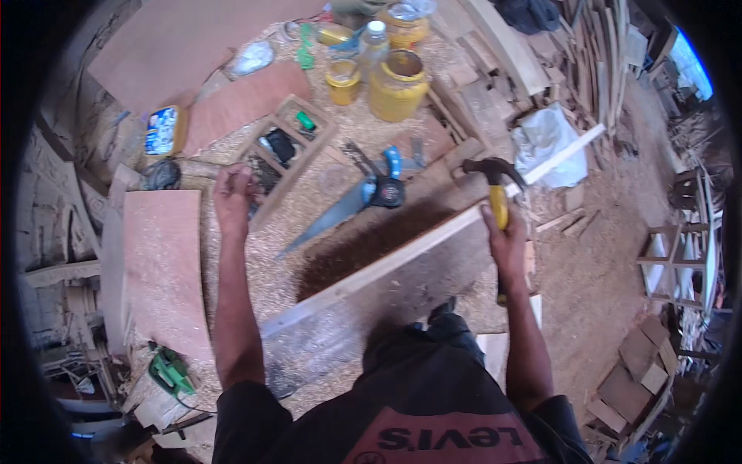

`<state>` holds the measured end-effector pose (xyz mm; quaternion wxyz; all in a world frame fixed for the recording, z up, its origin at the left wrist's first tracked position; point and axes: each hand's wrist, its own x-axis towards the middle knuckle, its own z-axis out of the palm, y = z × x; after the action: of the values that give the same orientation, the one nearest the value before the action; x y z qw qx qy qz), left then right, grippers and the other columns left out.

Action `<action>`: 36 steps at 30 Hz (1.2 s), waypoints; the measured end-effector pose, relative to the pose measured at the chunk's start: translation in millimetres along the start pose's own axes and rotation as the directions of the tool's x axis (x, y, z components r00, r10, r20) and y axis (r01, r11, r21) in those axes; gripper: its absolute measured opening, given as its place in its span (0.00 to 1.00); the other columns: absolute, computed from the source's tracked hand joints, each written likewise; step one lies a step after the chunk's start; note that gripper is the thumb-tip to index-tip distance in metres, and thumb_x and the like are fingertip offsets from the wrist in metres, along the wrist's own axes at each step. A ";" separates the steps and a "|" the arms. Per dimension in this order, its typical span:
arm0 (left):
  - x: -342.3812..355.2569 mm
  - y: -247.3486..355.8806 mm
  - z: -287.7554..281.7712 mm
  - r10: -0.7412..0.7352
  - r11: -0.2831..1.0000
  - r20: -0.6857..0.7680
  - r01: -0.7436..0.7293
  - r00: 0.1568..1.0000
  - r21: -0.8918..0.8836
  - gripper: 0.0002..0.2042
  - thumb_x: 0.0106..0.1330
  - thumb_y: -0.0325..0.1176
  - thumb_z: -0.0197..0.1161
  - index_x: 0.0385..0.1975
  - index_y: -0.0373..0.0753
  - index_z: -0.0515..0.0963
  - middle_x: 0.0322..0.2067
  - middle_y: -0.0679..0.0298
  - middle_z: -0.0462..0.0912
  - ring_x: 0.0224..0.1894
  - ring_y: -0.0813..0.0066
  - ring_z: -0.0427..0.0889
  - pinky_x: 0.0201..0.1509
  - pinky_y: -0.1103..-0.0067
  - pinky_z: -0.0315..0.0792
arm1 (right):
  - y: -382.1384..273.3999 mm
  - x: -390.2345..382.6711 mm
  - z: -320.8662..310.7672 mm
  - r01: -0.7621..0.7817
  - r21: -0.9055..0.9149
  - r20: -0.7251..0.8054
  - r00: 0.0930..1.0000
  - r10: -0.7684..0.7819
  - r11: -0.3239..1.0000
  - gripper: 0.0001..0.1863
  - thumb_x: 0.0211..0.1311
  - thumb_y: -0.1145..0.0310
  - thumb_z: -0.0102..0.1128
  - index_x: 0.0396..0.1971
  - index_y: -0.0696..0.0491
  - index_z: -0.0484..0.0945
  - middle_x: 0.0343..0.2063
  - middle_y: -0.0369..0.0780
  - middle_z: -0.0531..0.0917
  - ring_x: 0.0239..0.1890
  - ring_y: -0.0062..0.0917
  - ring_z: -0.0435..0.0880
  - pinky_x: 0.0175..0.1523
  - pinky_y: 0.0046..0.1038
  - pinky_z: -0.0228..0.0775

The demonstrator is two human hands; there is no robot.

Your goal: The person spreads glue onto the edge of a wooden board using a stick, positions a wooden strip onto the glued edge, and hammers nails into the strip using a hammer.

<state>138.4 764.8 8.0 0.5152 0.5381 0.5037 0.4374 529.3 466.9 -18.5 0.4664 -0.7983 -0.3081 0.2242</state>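
My right hand (508, 243) is wrapped round the yellow handle of a claw hammer (498, 203), its dark head pointing away from me. Beneath the hammer, a long pale wood strip (402, 261) runs slantwise from lower left to upper right. My left hand (236, 192) is over the near end of a wooden compartment box (287, 203), fingers bent together; whatever they may pinch is too small to make out. Inside the box lie a black item (278, 147) and a green one (305, 121). Right of it rests a handsaw (328, 220) beside a black tape measure (386, 191).
Yellow tubs (398, 89) and a clear bottle (374, 48) stand at the back among wood shavings. Reddish boards (164, 267) lie at left, near a green power tool (170, 370). A white plastic bag (549, 143) and stacked timber (603, 85) are at right.
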 end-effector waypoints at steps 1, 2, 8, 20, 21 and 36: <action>-14.4 11.2 10.0 -0.002 1.000 0.000 0.002 1.000 -0.021 0.09 0.71 0.31 0.63 0.46 0.38 0.76 0.33 0.64 0.82 0.31 0.78 0.83 0.31 0.80 0.78 | -2.2 -1.2 5.6 0.071 -0.005 -0.048 0.996 -0.072 0.997 0.30 0.67 0.55 0.67 0.62 0.61 0.76 0.28 0.34 0.82 0.31 0.14 0.74 0.37 0.22 0.70; -28.4 23.4 19.4 0.032 0.999 -0.014 -0.032 0.999 -0.041 0.11 0.70 0.30 0.63 0.49 0.37 0.76 0.33 0.64 0.82 0.32 0.77 0.83 0.33 0.80 0.79 | -8.7 -2.6 1.5 -0.005 -0.040 -0.002 1.000 0.005 0.999 0.32 0.67 0.55 0.67 0.64 0.60 0.74 0.28 0.36 0.83 0.31 0.15 0.75 0.38 0.23 0.71; -127.7 50.5 95.6 0.016 0.975 -0.063 -0.030 0.998 -0.220 0.07 0.67 0.27 0.68 0.43 0.37 0.85 0.39 0.62 0.88 0.41 0.77 0.84 0.48 0.78 0.78 | -3.1 -4.9 -1.3 0.102 -0.124 0.001 0.995 -0.103 0.987 0.33 0.68 0.49 0.62 0.68 0.47 0.71 0.21 0.50 0.82 0.26 0.29 0.84 0.34 0.33 0.73; -233.5 -18.4 217.4 0.334 0.894 -0.084 -0.287 0.939 0.344 0.07 0.71 0.30 0.61 0.42 0.38 0.84 0.40 0.60 0.88 0.45 0.68 0.83 0.61 0.70 0.66 | 1.8 6.7 -11.1 0.196 -0.052 0.104 0.976 -0.190 0.979 0.32 0.69 0.51 0.59 0.70 0.43 0.68 0.24 0.54 0.83 0.29 0.49 0.85 0.34 0.44 0.73; -232.7 -19.8 219.1 0.412 0.788 -0.046 -0.330 0.910 0.520 0.08 0.72 0.32 0.60 0.43 0.40 0.84 0.41 0.61 0.88 0.46 0.67 0.82 0.64 0.68 0.62 | 2.2 4.5 -15.1 0.201 -0.052 0.110 0.975 -0.194 0.978 0.32 0.69 0.51 0.59 0.70 0.43 0.68 0.24 0.54 0.83 0.29 0.49 0.85 0.34 0.44 0.73; -227.1 -27.2 227.8 0.489 0.744 -0.098 -0.356 0.867 0.566 0.07 0.70 0.33 0.62 0.41 0.46 0.86 0.39 0.66 0.88 0.45 0.68 0.83 0.62 0.69 0.59 | -74.8 -71.0 -59.3 0.760 -0.033 0.339 0.619 -0.708 0.649 0.33 0.69 0.74 0.59 0.72 0.46 0.63 0.30 0.52 0.82 0.30 0.46 0.85 0.33 0.42 0.75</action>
<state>336.4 512.4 -27.8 0.1681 0.7024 0.5266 0.4485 496.1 409.3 80.1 0.3942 -0.5958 -0.6923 0.1019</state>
